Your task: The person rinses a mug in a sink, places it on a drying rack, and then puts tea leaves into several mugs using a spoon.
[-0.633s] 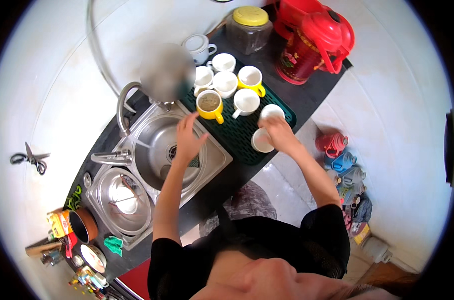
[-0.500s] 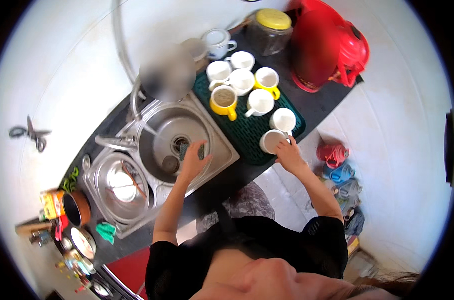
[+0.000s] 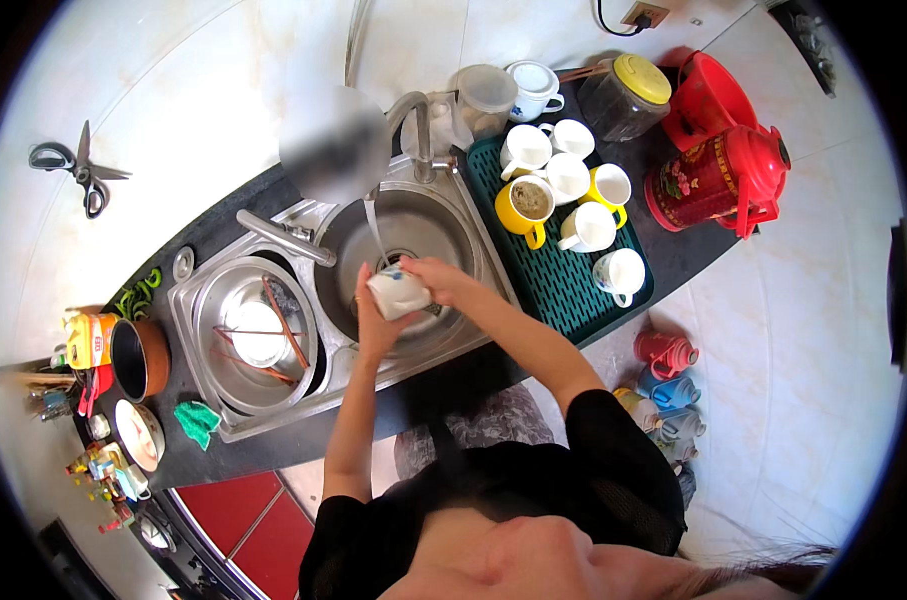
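Over the right-hand sink basin [image 3: 453,225], both my hands are closed around a small white mug [image 3: 397,296] with blue decoration. My left hand [image 3: 375,322] grips its left and lower side, and my right hand [image 3: 441,280] holds the upper right side. The mug is tilted on its side, so I cannot see into it. A stream of water [image 3: 374,228] falls from the tap [image 3: 413,108] just beyond my fingers. Several mugs stand on the dark green tray [image 3: 553,300] at the right, among them a yellow mug [image 3: 525,204] with brownish contents.
A steel bowl [image 3: 223,375] with a white dish and chopsticks fills the left basin. The lever tap [image 3: 285,238] reaches between the basins. A red thermos [image 3: 708,180] and a yellow-lidded jar [image 3: 628,100] stand behind the tray. A green cloth [image 3: 196,422] lies at the left.
My right hand has carried the mug from the tray's near corner to the basin. My left hand has joined it on the mug; the dark green pad it had is no longer visible.
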The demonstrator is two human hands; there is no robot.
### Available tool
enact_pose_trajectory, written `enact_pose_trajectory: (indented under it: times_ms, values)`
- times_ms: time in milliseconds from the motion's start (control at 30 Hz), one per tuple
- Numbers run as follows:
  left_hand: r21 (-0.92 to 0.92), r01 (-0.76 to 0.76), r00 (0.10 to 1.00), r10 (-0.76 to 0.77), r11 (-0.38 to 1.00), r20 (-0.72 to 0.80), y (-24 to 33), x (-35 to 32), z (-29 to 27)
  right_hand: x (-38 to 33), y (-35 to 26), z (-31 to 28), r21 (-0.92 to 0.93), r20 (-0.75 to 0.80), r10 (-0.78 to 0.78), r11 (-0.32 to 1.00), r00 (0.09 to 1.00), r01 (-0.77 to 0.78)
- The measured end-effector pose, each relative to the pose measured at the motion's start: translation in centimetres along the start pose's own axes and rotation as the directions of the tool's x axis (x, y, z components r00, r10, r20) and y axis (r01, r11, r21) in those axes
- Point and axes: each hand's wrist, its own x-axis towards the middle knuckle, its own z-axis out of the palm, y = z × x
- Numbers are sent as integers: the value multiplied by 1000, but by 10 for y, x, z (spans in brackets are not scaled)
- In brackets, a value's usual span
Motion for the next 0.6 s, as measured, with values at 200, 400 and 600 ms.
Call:
enact_pose_trajectory:
  times_ms: [200,400,600]
  values:
    - [-570,430,875,-478,700,73,-39,37,-22,67,17,7,6,-22,-105,994,994,105]
    - [-755,542,739,-636,369,220,-87,60,-9,80,33,-60,-452,-360,-307,884,881,123]
    - [-819,572,651,-636,52,414,-101,70,3,83,79,-70,-837,-284,-600,-225,748,-498]
